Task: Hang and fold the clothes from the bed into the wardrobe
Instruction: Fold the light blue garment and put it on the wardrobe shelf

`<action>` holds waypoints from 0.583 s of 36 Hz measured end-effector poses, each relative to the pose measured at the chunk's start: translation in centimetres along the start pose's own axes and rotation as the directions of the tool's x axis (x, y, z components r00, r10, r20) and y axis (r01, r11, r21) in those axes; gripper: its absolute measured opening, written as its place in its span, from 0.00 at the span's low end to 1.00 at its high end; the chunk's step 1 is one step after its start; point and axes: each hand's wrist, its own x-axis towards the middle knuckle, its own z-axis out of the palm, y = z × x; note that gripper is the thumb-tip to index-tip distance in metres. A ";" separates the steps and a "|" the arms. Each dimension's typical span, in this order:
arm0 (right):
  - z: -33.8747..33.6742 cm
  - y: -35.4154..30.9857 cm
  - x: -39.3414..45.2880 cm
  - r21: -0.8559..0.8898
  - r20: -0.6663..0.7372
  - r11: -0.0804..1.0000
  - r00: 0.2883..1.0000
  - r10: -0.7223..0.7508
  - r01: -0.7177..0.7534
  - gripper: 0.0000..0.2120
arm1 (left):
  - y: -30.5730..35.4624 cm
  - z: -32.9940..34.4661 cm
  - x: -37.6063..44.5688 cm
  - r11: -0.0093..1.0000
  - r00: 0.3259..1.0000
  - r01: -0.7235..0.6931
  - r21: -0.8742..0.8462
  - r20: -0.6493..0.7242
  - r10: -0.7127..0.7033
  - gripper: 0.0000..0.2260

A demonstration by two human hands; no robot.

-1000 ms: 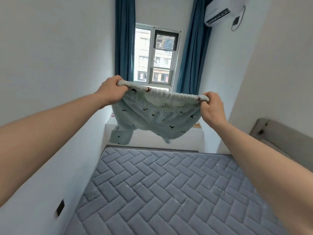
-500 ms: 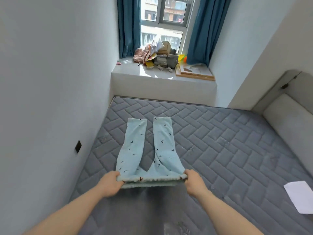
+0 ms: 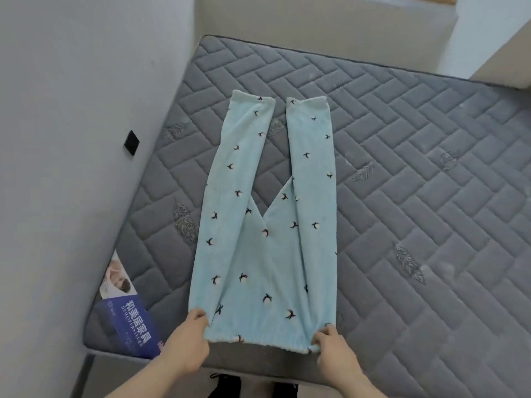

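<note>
Light blue trousers (image 3: 267, 225) with small dark bird prints lie flat on the grey quilted mattress (image 3: 402, 182), legs pointing away from me and waistband at the near edge. My left hand (image 3: 189, 340) pinches the left corner of the waistband. My right hand (image 3: 330, 346) pinches the right corner. The wardrobe is out of view.
A white wall runs along the left of the bed, with a black socket (image 3: 131, 142) on it. A blue printed label (image 3: 129, 320) lies at the mattress's near left corner. A pale ledge (image 3: 316, 24) stands beyond the far edge. Dark shoes (image 3: 227, 386) show below the bed edge.
The trousers, held up in the air a second ago, were swung down and laid flat on the mattress. My view has tilted down and both hands still hold the waistband corners.
</note>
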 end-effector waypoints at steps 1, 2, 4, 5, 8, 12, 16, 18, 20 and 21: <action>0.9 0.3 0.8 -0.001 0.014 1.000 1.000 -0.002 0.002 0.14 | -0.4 1.1 0.6 1.000 1.000 0.012 -0.007 -0.005 -0.012 0.13; 1.6 0.5 1.4 -0.003 0.029 1.000 1.000 -0.002 0.002 0.15 | -0.7 2.0 1.2 1.000 1.000 0.022 -0.008 -0.007 -0.022 0.14; 2.9 0.8 2.7 -0.004 0.082 1.000 0.997 -0.002 0.002 0.19 | -1.2 3.7 2.3 0.999 0.999 0.037 -0.005 0.014 -0.037 0.16; 3.5 1.0 3.3 0.001 0.105 1.000 0.994 -0.002 0.002 0.21 | -1.3 4.3 2.7 0.999 0.999 0.045 -0.021 0.021 -0.045 0.17; 4.6 1.2 4.8 0.026 0.117 1.000 0.993 0.000 -0.003 0.22 | -1.6 5.7 4.0 0.982 0.987 0.076 -0.170 -0.128 -0.099 0.20; 5.9 1.2 6.9 0.089 0.007 0.996 1.000 -0.008 0.007 0.23 | -2.2 7.2 6.6 0.823 0.860 0.140 -0.550 -0.345 -0.376 0.29; 6.7 0.9 8.9 0.084 -0.020 0.996 1.000 -0.019 0.020 0.27 | -3.6 8.8 9.1 0.674 0.853 0.297 -0.676 -0.130 -0.506 0.38; 6.8 0.8 9.8 0.048 0.020 0.999 1.000 -0.020 0.019 0.28 | -3.7 9.4 9.8 0.661 0.879 0.301 -0.687 -0.069 -0.472 0.35; 6.6 0.9 10.4 0.042 0.047 0.999 0.999 -0.017 0.015 0.29 | -3.3 9.7 10.2 0.664 0.895 0.251 -0.705 -0.091 -0.436 0.27; 6.5 1.0 10.7 0.056 0.053 0.998 0.998 -0.015 0.012 0.29 | -2.8 9.6 10.3 0.651 0.903 0.213 -0.728 -0.107 -0.415 0.24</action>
